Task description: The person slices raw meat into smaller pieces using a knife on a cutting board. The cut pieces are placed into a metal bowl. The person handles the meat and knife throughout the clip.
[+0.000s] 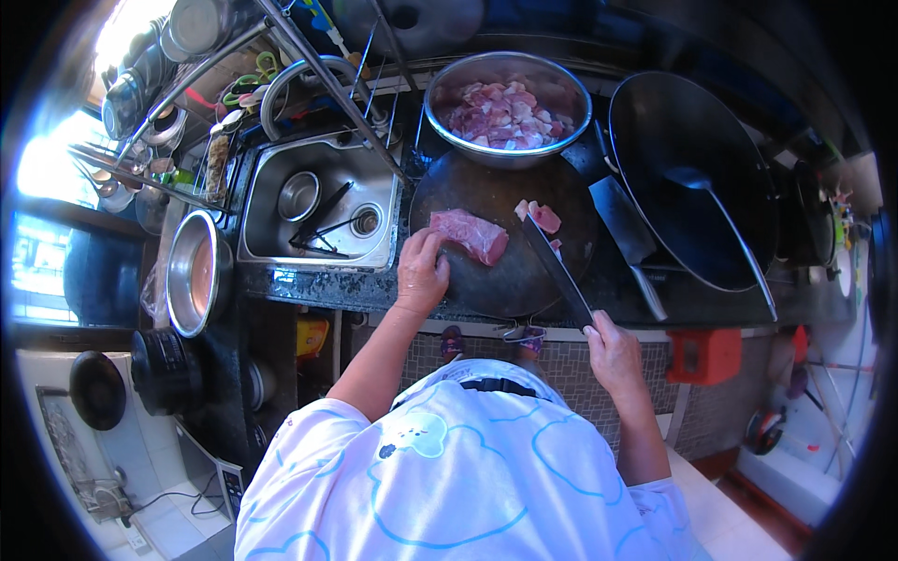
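A block of raw meat (470,236) lies on a round, dark chopping board (484,287). My left hand (423,272) rests at the block's left end, its fingertips touching the meat; how firmly they press cannot be told. In my right hand (612,348) is the handle of a knife (559,272), whose dark blade slants over the board. Small cut pieces of meat (544,217) lie by the blade's tip. Behind the board stands a steel bowl (508,156) heaped with chunks of raw meat (508,116).
A cleaver (624,221) lies right of the board, beside a large wok (708,245) holding a metal ladle (726,217). To the left is a steel sink (263,203) with a small bowl and dark utensils inside. A metal rack (337,84) rises over the sink; another basin (200,273) stands farther left.
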{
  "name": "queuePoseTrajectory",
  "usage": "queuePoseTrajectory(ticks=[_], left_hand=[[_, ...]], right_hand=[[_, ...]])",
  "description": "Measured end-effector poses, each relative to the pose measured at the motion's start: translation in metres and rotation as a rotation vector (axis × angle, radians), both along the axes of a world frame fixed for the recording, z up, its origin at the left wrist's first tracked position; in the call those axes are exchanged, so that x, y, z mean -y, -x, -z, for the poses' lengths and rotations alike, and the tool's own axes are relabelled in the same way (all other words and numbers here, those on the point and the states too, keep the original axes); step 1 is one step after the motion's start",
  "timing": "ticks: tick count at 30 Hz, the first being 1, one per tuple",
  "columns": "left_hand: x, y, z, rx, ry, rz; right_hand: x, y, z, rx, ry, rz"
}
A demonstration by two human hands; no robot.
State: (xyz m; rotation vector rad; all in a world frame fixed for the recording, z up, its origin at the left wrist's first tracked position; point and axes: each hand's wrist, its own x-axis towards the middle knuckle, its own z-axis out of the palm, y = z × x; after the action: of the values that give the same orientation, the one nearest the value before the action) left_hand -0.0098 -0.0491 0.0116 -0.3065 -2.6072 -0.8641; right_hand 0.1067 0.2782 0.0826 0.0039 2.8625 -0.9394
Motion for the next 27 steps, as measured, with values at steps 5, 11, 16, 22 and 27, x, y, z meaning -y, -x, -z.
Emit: queuePoseTrajectory(ticks=[5, 11, 16, 22, 27], left_hand=[[-0.017, 0.006, 0.002, -0.075, 0.099, 0.086], [-0.02, 0.027, 0.0, -0.004, 0.297, 0.135], [-0.024, 0.052, -0.009, 0.213, 0.455, 0.243], [-0.024, 0.053, -0.003, 0.371, 0.22, 0.159], [-0.026, 0.022, -0.026, 0.611, -0.696, 0.158]], right_hand=[[0.005, 0.008, -0.005, -0.001, 0.043, 0.001], [0.01, 0.01, -0.011, -0.002, -0.065, -0.028], [0.008, 0.0, -0.001, -0.049, -0.073, -0.075], [0.002, -0.004, 0.002, 0.035, 0.047, 0.042], [0.002, -0.007, 0.009, 0.039, 0.113, 0.088]])
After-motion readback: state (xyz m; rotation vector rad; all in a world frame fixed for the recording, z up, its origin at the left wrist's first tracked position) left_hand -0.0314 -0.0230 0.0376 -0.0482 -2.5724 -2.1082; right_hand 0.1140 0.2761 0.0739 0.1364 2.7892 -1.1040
